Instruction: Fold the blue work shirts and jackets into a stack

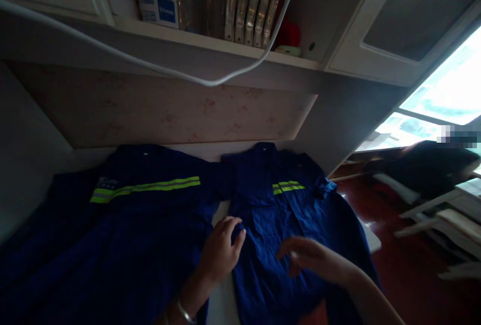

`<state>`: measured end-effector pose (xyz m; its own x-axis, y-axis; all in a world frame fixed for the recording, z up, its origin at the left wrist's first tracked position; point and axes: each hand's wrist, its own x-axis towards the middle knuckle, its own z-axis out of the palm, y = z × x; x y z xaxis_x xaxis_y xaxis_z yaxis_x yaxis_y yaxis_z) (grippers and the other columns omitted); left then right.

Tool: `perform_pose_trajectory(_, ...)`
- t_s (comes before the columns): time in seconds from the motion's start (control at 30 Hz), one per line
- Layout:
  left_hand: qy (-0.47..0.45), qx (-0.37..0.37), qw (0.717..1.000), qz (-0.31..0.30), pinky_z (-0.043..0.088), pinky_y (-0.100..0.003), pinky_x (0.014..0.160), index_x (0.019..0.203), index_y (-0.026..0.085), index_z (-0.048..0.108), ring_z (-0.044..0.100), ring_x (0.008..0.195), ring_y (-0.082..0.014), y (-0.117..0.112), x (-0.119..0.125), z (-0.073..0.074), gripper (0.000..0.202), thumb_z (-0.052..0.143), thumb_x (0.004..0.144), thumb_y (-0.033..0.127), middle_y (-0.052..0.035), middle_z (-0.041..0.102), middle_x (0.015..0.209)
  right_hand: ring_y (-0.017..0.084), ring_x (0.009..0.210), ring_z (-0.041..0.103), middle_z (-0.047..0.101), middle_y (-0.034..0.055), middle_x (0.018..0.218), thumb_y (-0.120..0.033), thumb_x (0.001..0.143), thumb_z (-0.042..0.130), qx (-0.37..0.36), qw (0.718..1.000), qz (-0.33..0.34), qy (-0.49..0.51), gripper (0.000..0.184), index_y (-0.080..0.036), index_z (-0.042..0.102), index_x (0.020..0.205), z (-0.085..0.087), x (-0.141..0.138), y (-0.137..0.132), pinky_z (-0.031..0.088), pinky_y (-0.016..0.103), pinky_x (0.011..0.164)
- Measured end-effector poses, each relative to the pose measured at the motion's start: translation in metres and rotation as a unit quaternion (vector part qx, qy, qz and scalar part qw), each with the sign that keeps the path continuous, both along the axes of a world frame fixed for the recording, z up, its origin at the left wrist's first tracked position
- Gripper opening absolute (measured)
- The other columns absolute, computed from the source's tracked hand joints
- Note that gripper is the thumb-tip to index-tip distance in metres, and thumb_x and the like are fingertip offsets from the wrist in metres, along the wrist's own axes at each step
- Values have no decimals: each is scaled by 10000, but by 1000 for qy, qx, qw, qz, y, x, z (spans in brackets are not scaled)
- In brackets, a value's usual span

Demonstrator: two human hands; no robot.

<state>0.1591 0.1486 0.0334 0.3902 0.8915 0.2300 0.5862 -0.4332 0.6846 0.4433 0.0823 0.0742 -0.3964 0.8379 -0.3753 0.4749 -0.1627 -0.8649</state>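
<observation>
Two dark blue work shirts lie spread side by side. The left shirt (150, 235) has a yellow-green reflective band across its chest and small pale print. The right shirt (263, 215) is wrinkled, with a shorter band of the same colour. My left hand (223, 247), a bracelet on its wrist, is at the right shirt's left edge. Its thumb and fingers are bent but apart; whether they touch the cloth is unclear. Over the right shirt's middle, my right hand (308, 257) is open, its fingers loosely bent and nothing visible in it.
A shelf (218, 47) above carries tubs and a row of metal-looking pieces. In front of it hangs a white cable (210, 83). At the right are a person in dark clothing (417, 167), white furniture (447, 210), a reddish floor (398, 260) and a bright window.
</observation>
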Motion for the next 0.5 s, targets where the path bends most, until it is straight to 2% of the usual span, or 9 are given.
perform_pose_trajectory(0.07,34,25,999,10,472,-351,1053,1233,170,594,593,1191,-214,16,23,-10,351,474,974,374,-111,647,1240,239,948,693,702,107,1100,-492,924,508,90,981,-157,-64,407,-191,637,1166,-16,18,45,551,372,836)
perform_pose_trajectory(0.13,70,44,997,11,447,-376,1076,1291,147,561,556,1235,-241,34,42,-19,412,543,939,360,-129,611,1296,284,1105,637,646,140,1230,-395,873,572,165,919,-287,-215,405,-181,600,1216,-34,43,88,515,415,931)
perform_pose_trajectory(0.17,82,47,995,9,435,-398,1083,1320,136,544,537,1254,-261,43,49,-23,449,570,921,339,-141,593,1325,320,1219,568,574,168,1344,-361,848,597,184,891,-319,-266,465,-171,571,1271,-42,56,107,472,453,995)
perform_pose_trajectory(0.27,93,43,995,6,414,-479,1071,1374,123,509,498,1280,-317,67,66,-31,508,588,886,238,-174,560,1369,388,1430,308,290,203,1583,-335,846,598,197,822,-341,-413,631,-161,450,1434,-61,92,147,312,560,1110)
perform_pose_trajectory(0.3,93,38,995,7,412,-494,1058,1366,132,521,501,1270,-323,73,70,-33,493,576,882,205,-172,572,1350,385,1453,263,246,194,1609,-344,871,567,188,798,-339,-461,639,-169,415,1467,-66,102,155,282,582,1116)
perform_pose_trajectory(0.37,85,21,996,10,407,-492,1041,1258,160,603,530,1221,-309,81,76,-34,382,533,883,150,-149,626,1246,354,1447,289,319,182,1587,-337,934,464,160,760,-330,-537,571,-189,406,1482,-74,120,164,252,609,1108)
perform_pose_trajectory(0.43,62,-5,998,21,397,-474,1043,1078,167,670,557,1171,-286,86,80,-33,271,481,891,114,-134,659,1137,332,1362,426,508,183,1452,-265,960,372,134,752,-311,-565,463,-195,520,1393,-80,134,165,235,621,1092)
perform_pose_trajectory(0.5,22,-37,998,48,391,-463,1048,988,152,670,563,1161,-285,87,82,-27,237,451,904,117,-153,657,1126,325,1235,548,641,184,1267,-182,941,346,121,756,-294,-573,409,-176,664,1197,-83,146,164,248,609,1076)
